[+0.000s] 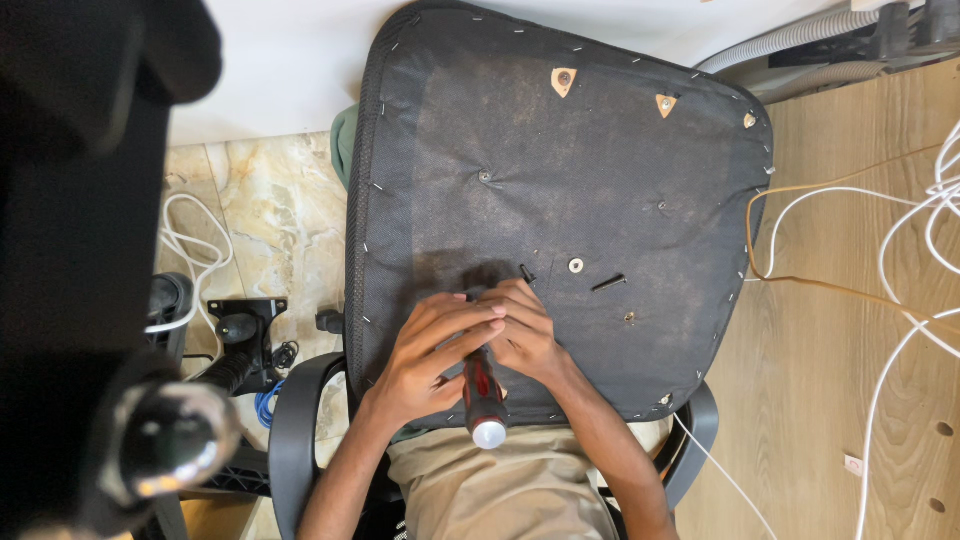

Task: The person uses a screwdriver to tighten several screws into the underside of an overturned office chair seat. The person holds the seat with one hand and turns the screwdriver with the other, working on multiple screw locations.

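Black fabric seat underside (560,190), marble floor (270,210), both hands' fingers gripping screwdriver (483,385)

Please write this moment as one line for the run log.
left hand: on screwdriver | right hand: on screwdriver | tip: at seat underside | loose: screw, washer

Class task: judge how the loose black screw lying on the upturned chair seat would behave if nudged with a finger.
The screw looks small, so probably light and easily flicked. Its round shank suggests it may roll, though the seat has rough fabric that should slow it. The washer nearby might get knocked too.
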